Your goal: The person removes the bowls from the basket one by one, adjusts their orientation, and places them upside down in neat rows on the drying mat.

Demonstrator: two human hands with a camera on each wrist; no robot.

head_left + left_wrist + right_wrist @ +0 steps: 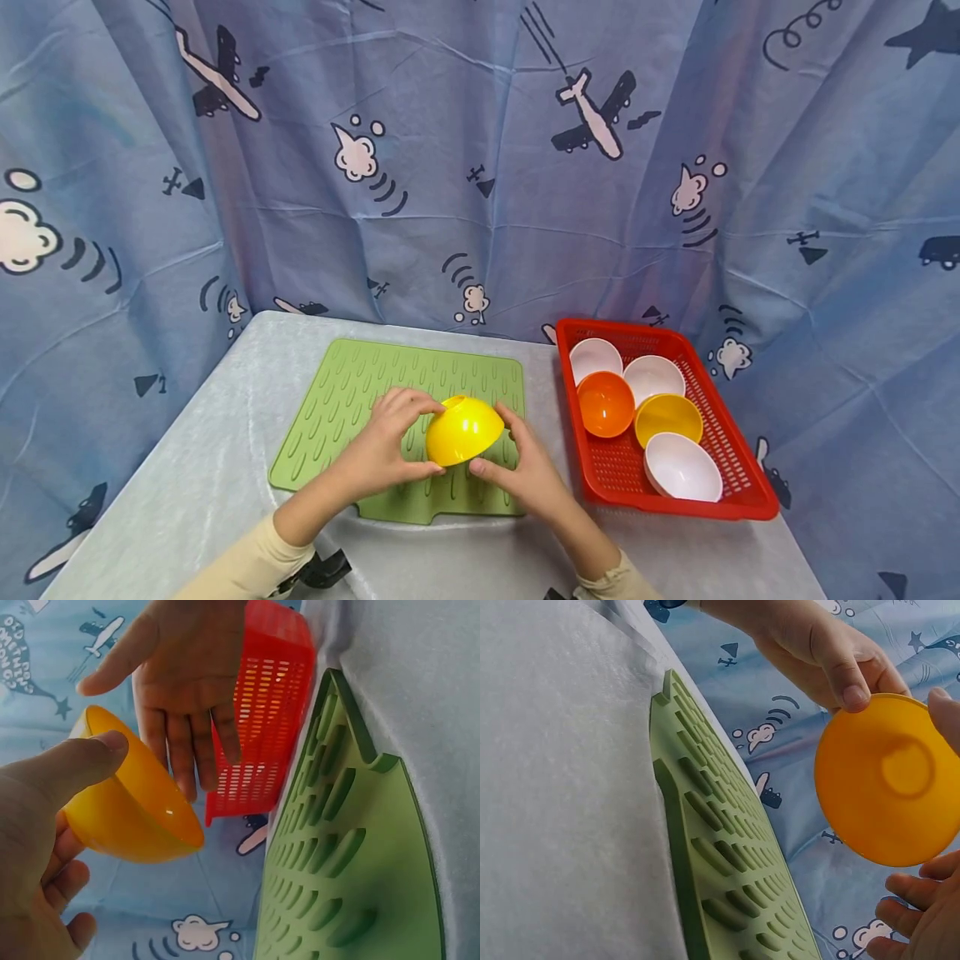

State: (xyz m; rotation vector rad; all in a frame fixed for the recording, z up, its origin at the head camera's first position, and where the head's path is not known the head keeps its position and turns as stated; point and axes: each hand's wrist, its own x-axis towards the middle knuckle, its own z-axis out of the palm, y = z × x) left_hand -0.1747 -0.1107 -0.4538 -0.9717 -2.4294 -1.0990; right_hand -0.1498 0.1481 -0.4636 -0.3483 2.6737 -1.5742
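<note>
A yellow bowl (464,430) is held tipped over above the green drying mat (420,505), base up and mouth facing down. My left hand (390,437) pinches it at the left, thumb on the rim and fingers around the outside, as the left wrist view shows on the bowl (135,799). Close by the bowl's right side is my right hand (528,471), its thumb and fingers spread apart. In the left wrist view the right hand (187,690) shows its palm with straight fingers, not closed around the bowl.
To the right stands a red perforated basket (581,454). Inside are an orange bowl (606,405), a yellow-orange bowl (669,419) and several white bowls, one white bowl (682,468) leaning near the front. A patterned blue curtain (480,167) hangs behind the white-covered table (225,433).
</note>
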